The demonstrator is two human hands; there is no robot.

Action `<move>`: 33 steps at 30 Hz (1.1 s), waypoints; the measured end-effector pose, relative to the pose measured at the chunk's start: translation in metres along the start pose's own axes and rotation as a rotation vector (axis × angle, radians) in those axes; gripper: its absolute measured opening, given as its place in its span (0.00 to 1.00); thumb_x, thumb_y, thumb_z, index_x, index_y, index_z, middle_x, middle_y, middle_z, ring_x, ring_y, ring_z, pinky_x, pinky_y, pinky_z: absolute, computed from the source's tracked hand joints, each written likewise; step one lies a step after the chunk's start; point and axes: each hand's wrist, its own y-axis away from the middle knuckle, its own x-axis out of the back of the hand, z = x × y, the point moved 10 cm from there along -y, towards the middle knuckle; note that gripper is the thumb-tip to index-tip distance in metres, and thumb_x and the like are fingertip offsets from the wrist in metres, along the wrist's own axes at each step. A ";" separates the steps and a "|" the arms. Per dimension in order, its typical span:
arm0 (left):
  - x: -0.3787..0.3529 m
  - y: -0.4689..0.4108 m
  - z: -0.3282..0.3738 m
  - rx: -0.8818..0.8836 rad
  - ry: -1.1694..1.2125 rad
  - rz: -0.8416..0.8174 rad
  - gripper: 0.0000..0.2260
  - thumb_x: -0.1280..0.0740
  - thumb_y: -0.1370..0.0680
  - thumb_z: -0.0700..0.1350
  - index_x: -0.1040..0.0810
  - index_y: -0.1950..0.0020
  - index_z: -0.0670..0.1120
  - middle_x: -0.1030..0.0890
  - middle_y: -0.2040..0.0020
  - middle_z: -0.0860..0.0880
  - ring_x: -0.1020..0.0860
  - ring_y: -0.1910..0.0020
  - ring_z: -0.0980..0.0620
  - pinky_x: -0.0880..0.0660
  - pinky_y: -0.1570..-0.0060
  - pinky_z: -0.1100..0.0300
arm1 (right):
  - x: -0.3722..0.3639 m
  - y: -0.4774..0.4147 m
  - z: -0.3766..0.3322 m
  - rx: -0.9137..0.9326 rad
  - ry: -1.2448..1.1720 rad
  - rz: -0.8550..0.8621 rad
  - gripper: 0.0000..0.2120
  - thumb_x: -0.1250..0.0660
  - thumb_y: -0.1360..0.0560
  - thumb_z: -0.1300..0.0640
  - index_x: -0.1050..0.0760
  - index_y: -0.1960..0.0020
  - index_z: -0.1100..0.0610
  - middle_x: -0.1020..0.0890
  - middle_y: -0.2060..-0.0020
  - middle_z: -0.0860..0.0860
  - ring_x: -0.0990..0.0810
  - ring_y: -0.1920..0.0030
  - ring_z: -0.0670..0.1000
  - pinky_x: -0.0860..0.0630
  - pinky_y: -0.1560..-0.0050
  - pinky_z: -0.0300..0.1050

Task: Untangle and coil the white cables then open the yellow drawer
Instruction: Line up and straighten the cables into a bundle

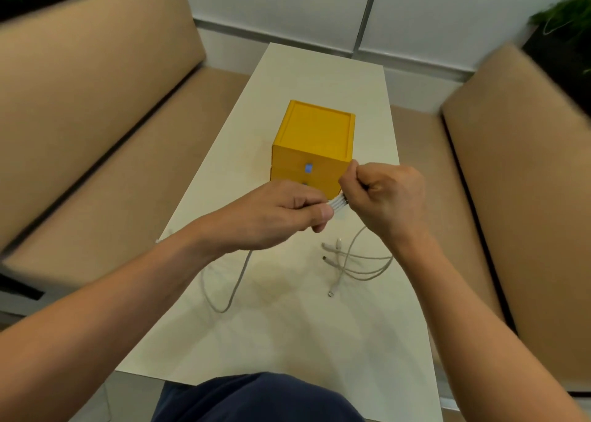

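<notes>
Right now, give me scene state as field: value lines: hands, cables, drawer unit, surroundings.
left hand: pinches one end of the cable bundle
right hand: curled round the bundle's other end
cable bundle: several parallel white strands, held above the table
loose cables: tangled on the table below the right hand, plugs free
hanging loop: trails from under the left hand down toward the table
yellow drawer unit: behind the hands, drawers closed
sofas: beige, either side of the table
</notes>
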 end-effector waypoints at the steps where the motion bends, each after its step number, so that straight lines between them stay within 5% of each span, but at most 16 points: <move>1: -0.001 -0.001 -0.002 0.010 0.044 -0.018 0.15 0.37 0.15 0.51 0.21 0.58 0.47 0.28 0.71 0.60 0.30 0.68 0.60 0.33 0.63 0.64 | 0.001 0.000 0.001 -0.004 0.020 0.003 0.26 0.38 0.17 0.51 0.30 0.73 0.59 0.30 0.80 0.52 0.32 0.79 0.56 0.32 0.78 0.51; 6: -0.007 0.000 -0.016 0.036 0.216 -0.073 0.11 0.39 0.14 0.47 0.18 0.46 0.45 0.26 0.69 0.53 0.28 0.65 0.52 0.29 0.57 0.53 | 0.019 -0.004 0.000 0.033 0.060 -0.020 0.26 0.36 0.17 0.51 0.30 0.73 0.55 0.33 0.79 0.46 0.37 0.78 0.51 0.38 0.77 0.44; 10: -0.005 -0.004 -0.030 0.104 0.222 -0.037 0.11 0.39 0.13 0.46 0.18 0.45 0.44 0.25 0.70 0.52 0.27 0.66 0.52 0.27 0.57 0.52 | -0.008 -0.002 0.007 -0.038 0.060 -0.385 0.26 0.47 0.15 0.38 0.34 0.69 0.48 0.30 0.74 0.45 0.30 0.71 0.51 0.35 0.69 0.46; 13: -0.005 -0.003 -0.034 0.122 0.226 -0.038 0.12 0.40 0.13 0.45 0.19 0.48 0.43 0.27 0.70 0.52 0.29 0.67 0.52 0.28 0.60 0.53 | -0.018 0.019 0.002 -0.091 -0.054 -0.496 0.21 0.51 0.14 0.39 0.22 0.47 0.45 0.21 0.52 0.46 0.22 0.51 0.54 0.26 0.53 0.52; 16: -0.003 0.000 -0.031 0.100 0.197 -0.031 0.12 0.40 0.13 0.45 0.19 0.50 0.44 0.30 0.69 0.51 0.31 0.67 0.52 0.29 0.62 0.55 | -0.014 0.034 -0.023 -0.046 -0.234 -0.482 0.19 0.48 0.14 0.42 0.23 0.34 0.47 0.21 0.38 0.46 0.23 0.39 0.50 0.27 0.40 0.53; 18: -0.002 0.004 -0.027 0.077 0.168 -0.033 0.12 0.40 0.13 0.46 0.19 0.50 0.44 0.30 0.68 0.51 0.30 0.67 0.52 0.30 0.63 0.56 | -0.017 0.042 -0.034 -0.034 -0.290 -0.551 0.16 0.46 0.14 0.42 0.22 0.39 0.46 0.18 0.45 0.44 0.22 0.43 0.48 0.26 0.41 0.53; 22: 0.000 0.011 -0.026 0.088 0.059 -0.002 0.11 0.37 0.15 0.49 0.20 0.51 0.46 0.19 0.67 0.52 0.20 0.66 0.54 0.25 0.60 0.57 | -0.018 0.053 -0.037 -0.088 -0.339 -0.534 0.11 0.41 0.15 0.45 0.26 0.53 0.47 0.24 0.64 0.43 0.26 0.61 0.47 0.26 0.60 0.54; 25: 0.005 0.016 -0.025 0.093 -0.007 0.081 0.12 0.33 0.17 0.55 0.19 0.55 0.49 0.14 0.64 0.53 0.19 0.66 0.59 0.26 0.61 0.63 | -0.006 0.053 -0.037 -0.063 -0.353 -0.472 0.10 0.37 0.16 0.48 0.26 0.55 0.49 0.26 0.65 0.43 0.28 0.63 0.47 0.31 0.64 0.49; 28: 0.007 0.021 -0.014 0.008 -0.010 0.130 0.13 0.32 0.18 0.55 0.18 0.59 0.49 0.15 0.67 0.53 0.20 0.67 0.54 0.25 0.63 0.55 | -0.002 0.049 -0.028 -0.111 -0.442 -0.506 0.09 0.35 0.17 0.49 0.22 0.54 0.50 0.24 0.67 0.44 0.27 0.64 0.48 0.35 0.66 0.40; 33: 0.006 0.022 -0.014 -0.007 0.032 0.055 0.11 0.38 0.15 0.49 0.19 0.53 0.50 0.15 0.62 0.50 0.18 0.58 0.52 0.27 0.55 0.58 | -0.003 0.040 -0.026 -0.117 -0.407 -0.508 0.10 0.35 0.17 0.48 0.21 0.53 0.51 0.24 0.67 0.46 0.27 0.65 0.49 0.35 0.67 0.43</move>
